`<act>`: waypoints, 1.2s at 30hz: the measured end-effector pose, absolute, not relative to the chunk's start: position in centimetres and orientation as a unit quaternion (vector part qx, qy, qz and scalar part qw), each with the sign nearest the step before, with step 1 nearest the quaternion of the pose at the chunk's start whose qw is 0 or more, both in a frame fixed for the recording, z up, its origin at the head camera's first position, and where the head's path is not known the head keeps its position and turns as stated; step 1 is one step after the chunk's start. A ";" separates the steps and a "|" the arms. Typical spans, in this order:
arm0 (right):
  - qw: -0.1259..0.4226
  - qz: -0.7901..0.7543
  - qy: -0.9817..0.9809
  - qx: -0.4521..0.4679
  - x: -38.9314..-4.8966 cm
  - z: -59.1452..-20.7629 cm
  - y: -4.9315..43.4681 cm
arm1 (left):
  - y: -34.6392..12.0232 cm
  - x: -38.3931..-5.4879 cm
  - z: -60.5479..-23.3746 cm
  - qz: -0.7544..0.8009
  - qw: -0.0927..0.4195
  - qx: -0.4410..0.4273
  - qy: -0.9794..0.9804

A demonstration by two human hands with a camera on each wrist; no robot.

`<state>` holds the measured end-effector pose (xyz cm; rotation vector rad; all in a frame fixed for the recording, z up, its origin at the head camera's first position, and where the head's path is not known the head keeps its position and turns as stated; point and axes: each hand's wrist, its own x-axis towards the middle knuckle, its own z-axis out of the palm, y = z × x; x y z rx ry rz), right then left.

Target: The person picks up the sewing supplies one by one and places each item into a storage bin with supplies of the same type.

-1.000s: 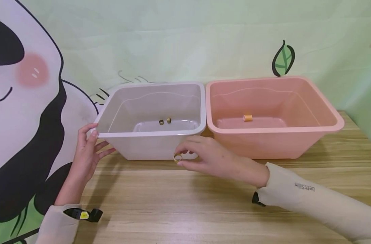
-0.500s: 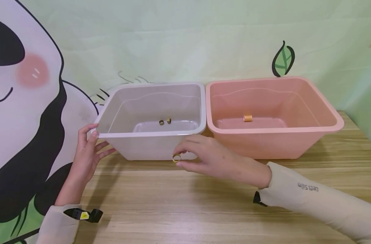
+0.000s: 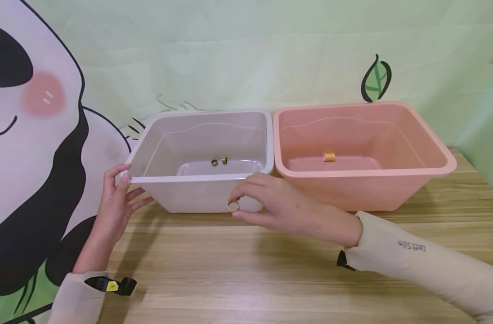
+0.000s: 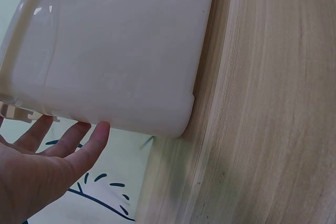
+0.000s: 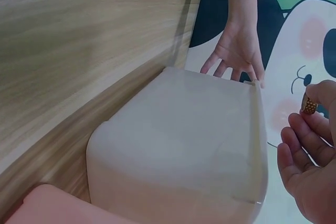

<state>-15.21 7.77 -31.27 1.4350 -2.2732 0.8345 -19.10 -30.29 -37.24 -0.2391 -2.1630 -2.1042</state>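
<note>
In the head view my right hand pinches a gold ring between thumb and index finger, in front of the white bin. A dotted texture shows on this ring in the right wrist view; the other fingers are loosely bent below it. My left hand grips the bin's front left corner, thumb and index finger on the rim. Its remaining fingers spread beside the outer wall, as the left wrist view shows. On the bin's floor lie two gold rings, one ring just right of the other.
A pink bin stands right beside the white one, with a small orange cylinder lying inside. Both are on a wooden table. Behind hangs a pale green cloth printed with a panda and leaves.
My right hand has shifted slightly left and up with the ring, which now shows its round opening more fully. The left hand and both bins have stayed put.
</note>
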 end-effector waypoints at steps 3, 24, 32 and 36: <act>0.163 0.287 -0.802 0.498 -15.2 -31.0 7.9 | -30.3 -19.1 -37.2 -0.694 0.057 -0.079 -0.714; 0.180 0.278 -0.803 0.496 -15.6 -29.7 8.7 | -30.3 -19.2 -37.2 -0.696 0.055 -0.084 -0.711; 0.165 0.276 -0.813 0.486 -15.6 -29.1 8.8 | -30.3 -19.2 -37.2 -0.698 0.056 -0.085 -0.708; 0.165 0.276 -0.811 0.489 -15.7 -29.0 8.9 | -30.4 -19.1 -37.3 -0.699 0.058 -0.086 -0.708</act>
